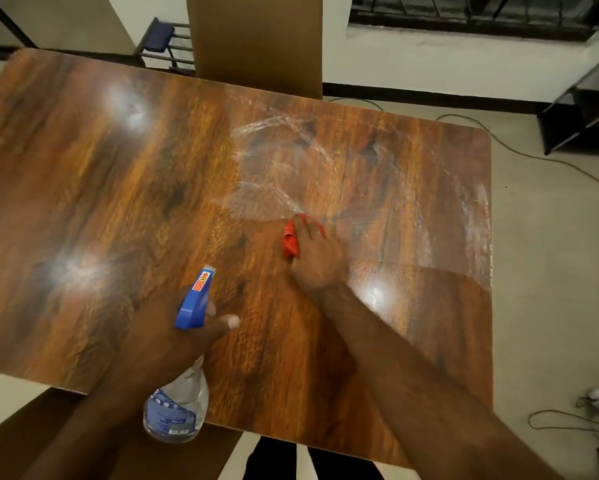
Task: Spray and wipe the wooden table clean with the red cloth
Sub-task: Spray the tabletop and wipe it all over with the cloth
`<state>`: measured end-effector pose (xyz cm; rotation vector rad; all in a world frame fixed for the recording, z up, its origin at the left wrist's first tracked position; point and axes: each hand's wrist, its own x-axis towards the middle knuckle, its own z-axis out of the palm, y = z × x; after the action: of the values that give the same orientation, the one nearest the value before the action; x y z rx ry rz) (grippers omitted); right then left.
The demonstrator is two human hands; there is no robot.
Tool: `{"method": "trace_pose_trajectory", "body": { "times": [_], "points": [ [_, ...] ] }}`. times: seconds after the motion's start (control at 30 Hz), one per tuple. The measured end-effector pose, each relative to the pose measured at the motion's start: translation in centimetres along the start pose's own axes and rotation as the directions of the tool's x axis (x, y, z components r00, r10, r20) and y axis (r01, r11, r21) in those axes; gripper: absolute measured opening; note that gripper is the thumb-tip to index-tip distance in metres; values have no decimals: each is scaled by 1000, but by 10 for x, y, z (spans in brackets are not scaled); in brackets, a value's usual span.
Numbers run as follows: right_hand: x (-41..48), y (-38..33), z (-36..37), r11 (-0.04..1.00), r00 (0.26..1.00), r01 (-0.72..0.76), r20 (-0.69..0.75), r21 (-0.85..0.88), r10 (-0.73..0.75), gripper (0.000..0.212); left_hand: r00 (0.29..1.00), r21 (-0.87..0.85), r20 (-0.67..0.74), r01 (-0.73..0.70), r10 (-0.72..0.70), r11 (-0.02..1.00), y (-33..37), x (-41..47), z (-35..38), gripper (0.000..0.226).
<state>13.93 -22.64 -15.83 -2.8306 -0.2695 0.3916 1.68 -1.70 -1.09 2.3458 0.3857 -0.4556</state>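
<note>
Hands | left (173, 337) grips spray bottle (178, 400) | right (317, 256) presses red cloth (290, 241) on table (118, 202)

Both your arms are bare right up to the edge of the shot, so it's all forearm on view. Your right forearm (395, 358) has a fair scatter of hair from the wrist upward, easy to spot under the light. The left forearm (93, 420) is in shadow, so the detail's harder to make out. Your left hand (166, 337) shows a short-trimmed thumbnail (234, 321). Your right hand (320, 261) is a bit blurred. At the bottom edge you've got what look like black trousers (274, 459).
</note>
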Motion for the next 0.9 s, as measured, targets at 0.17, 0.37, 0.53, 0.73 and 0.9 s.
{"method": "trace_pose_trajectory", "body": {
  "times": [0.17,0.37,0.53,0.73,0.9],
  "points": [
    [-26,80,-17,972,957,-233,-182,-13,227,79,995,-17,97,6,-5,1000,10,8,11,43],
    [-73,154,-37,908,889,-420,-202,2,412,83,990,-29,104,-88,91,996,65,7,40,36],
    [-100,239,-52,868,845,-496,-214,32,491,86,983,-75,85,-158,164,985,93,7,65,52],
    [-77,295,-77,910,895,-367,-196,192,402,87,965,-30,127,-227,229,973,123,-1,97,37],
    [-159,272,-41,954,965,-194,-131,229,228,88,961,-97,181,-192,207,976,150,-16,116,31]
  ]
}}
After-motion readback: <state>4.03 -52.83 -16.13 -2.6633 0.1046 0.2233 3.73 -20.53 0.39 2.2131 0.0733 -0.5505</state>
